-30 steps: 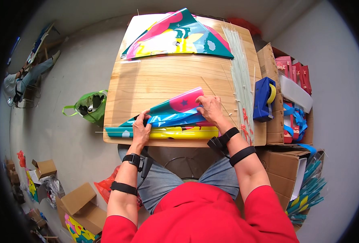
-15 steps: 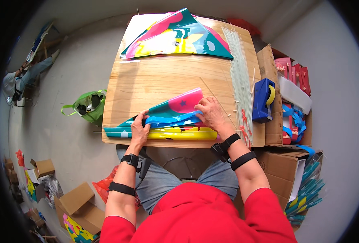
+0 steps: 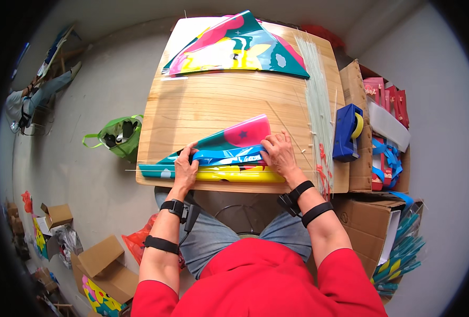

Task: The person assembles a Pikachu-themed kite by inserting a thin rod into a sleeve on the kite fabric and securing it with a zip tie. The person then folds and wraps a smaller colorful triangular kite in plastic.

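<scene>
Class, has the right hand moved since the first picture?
Yes: the right hand has come slightly closer to the near edge of the wooden table.

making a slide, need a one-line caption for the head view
Left hand and right hand on a folded, colourful sheet; thin rods share the wooden table.

Bright light bleaches my counter point(image 3: 218, 100) at far left and glints off the blue strip point(image 3: 226, 156); my view's edges bow into black.

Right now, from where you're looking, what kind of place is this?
Probably a small workshop: a pale wooden table holds shiny multicoloured plastic-looking sheets and a loose bundle of thin whitish rods.
</scene>
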The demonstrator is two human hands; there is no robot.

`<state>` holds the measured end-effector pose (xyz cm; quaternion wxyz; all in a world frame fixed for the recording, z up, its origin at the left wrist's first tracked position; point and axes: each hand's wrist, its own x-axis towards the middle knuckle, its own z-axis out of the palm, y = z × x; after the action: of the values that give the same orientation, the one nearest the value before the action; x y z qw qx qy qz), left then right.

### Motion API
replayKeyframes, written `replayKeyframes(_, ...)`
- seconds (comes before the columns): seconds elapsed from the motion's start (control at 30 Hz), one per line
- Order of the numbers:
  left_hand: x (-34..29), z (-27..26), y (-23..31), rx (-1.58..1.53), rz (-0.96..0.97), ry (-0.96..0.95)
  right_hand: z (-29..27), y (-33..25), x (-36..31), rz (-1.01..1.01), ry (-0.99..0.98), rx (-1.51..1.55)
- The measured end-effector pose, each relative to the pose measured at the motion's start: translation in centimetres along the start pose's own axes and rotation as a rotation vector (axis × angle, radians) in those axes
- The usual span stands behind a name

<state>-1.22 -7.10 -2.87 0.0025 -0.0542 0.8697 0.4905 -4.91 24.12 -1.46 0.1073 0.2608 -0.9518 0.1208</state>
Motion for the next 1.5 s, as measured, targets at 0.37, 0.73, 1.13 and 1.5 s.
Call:
replayKeyframes(0.37, 0.2, 0.4, -0.6, -0.008, 0.052, 0.017, 2.9, -11.3, 6.1, -0.188, 0.005, 0.06)
replayKeyframes(0.73, 0.2, 0.5, -0.6, 0.011, 0.074, 0.015, 3.3, -7.5, 4.3, -0.095, 0.078, -0.248)
replayKeyframes(1.13, 0.0, 0.3, -1.0, -0.011, 0.068, 0.023, -3.6, -3.2, 0.4, -0.004, 0.229, -0.168)
replayKeyframes(1.5, 0.0, -0.4, 0.2, -0.004, 0.029, -0.016, 0.7, -0.8, -2.0, -0.119, 0.008, -0.355)
